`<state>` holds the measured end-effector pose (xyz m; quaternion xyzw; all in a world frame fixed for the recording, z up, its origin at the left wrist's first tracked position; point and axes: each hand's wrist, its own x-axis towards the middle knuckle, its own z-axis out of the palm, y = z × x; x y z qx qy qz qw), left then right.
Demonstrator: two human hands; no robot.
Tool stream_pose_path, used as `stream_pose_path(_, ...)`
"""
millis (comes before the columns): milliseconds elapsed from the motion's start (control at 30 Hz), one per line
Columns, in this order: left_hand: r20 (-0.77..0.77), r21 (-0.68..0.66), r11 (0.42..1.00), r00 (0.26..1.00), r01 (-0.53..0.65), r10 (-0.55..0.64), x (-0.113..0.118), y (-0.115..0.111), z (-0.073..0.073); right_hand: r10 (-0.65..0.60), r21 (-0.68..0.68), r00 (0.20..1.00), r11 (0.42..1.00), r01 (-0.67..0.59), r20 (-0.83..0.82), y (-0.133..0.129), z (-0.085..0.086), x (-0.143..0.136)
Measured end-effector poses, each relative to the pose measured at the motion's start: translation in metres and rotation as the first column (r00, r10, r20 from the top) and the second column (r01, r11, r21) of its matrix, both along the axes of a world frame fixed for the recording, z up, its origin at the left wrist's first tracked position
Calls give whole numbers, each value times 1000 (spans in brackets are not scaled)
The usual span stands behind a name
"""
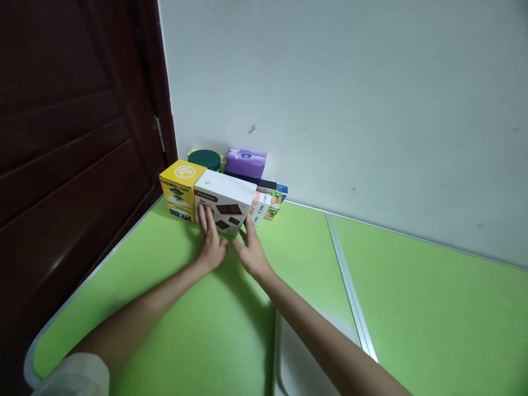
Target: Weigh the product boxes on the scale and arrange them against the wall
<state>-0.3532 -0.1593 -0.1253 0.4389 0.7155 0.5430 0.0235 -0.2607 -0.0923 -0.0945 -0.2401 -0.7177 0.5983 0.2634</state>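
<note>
A white box with brown chocolate-like pictures [226,190] stands on the green table, its left end against a yellow box [178,199] that reads COME ON. My left hand [212,246] lies against the white box's front face with its fingers stretched out. At the box's lower right corner is my right hand [251,248], fingers apart and touching the edge. Neither hand is wrapped around the box. Right behind it stand a small pink and white box [260,206] and other partly hidden cartons.
A dark green round lid [205,159] and a purple tissue pack [246,163] stand behind, near the wall [350,110]. A white tray-like object [305,352] lies under my right forearm. A metal strip [350,280] crosses the green table [173,330]; a dark door [74,137] is at left.
</note>
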Motion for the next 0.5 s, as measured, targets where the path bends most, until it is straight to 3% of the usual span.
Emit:
stream_pose_path(67,30,-31,1000,1000,4,-3,6,-9,2,-21,-23,997,999,23,80,3,2,11)
stream_pose_path(133,77,-103,992,995,78,-70,16,-24,1,39,-2,981,999,-39,188,3,5,29)
stream_pose_path(200,150,-209,953,970,221,-192,32,-42,0,181,38,940,979,-201,288,-2,11,53)
stream_pose_path(300,275,-342,860,915,379,-295,56,-73,2,388,60,833,893,-445,394,-18,25,88)
stream_pose_path(400,359,-368,824,883,431,-302,76,-99,15,456,48,775,849,-526,437,-40,43,115)
stream_pose_path(500,346,-346,812,868,470,-356,91,-118,33,452,70,785,848,-526,424,-61,59,135)
